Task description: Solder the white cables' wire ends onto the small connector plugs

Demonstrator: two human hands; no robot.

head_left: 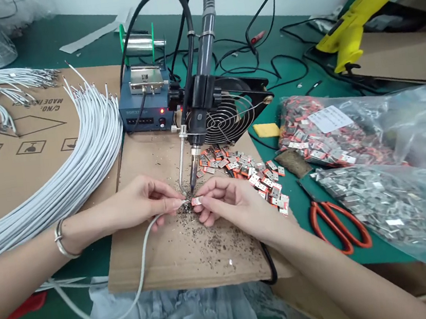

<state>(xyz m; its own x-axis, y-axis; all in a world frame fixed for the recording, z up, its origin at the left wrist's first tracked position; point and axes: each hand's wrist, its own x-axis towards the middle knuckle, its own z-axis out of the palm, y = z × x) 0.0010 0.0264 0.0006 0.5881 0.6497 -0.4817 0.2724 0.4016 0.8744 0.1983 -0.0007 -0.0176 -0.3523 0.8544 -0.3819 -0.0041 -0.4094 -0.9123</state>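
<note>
My left hand (159, 199) pinches the end of a white cable (143, 264), whose length loops down past the cardboard's front edge. Between the thumb and fingers of my right hand (221, 200) is a small orange-and-silver USB connector (196, 201). The two pieces face each other just under the tip of a soldering iron (194, 167) fixed in a stand; whether they touch, I cannot tell. A thin metal feed tube (182, 158) points down beside the iron's tip. Dark solder crumbs (206, 232) litter the cardboard (152, 265) below my hands.
Loose USB connectors (262, 177) lie right of the iron, before a fan (230, 113). Behind stands a blue solder feeder (146, 105) with a wire spool (139, 44). Bundled white cables (91, 148) lie left. Orange-handled scissors (337, 224), bags of metal parts (373, 202) and a yellow tool (359, 22) occupy the right.
</note>
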